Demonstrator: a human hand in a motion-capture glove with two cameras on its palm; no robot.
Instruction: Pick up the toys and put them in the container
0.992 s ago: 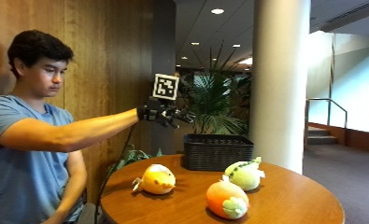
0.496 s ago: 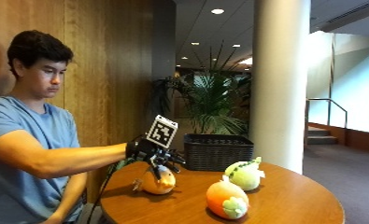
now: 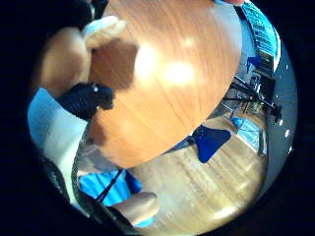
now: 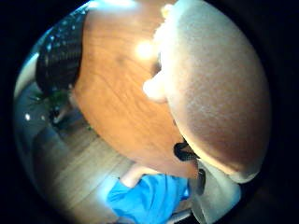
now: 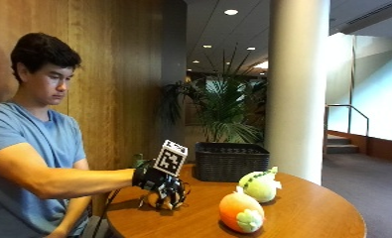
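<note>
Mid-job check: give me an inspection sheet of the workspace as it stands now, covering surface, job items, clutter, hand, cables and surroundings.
Surface: round wooden table, glossy, with light glare.
Job's things: yellow toy under the gloved right hand at the table's near edge; orange toy and green toy stand side by side, apart from the hand; dark woven container at the back of the table, no toy seen in it.
Clutter: nothing seen.
Hand: fingers curled over the yellow toy, which is still on the table.
Cables: left out.
Surroundings: potted palm and a white column behind the table, wood-panelled wall beside the person.
</note>
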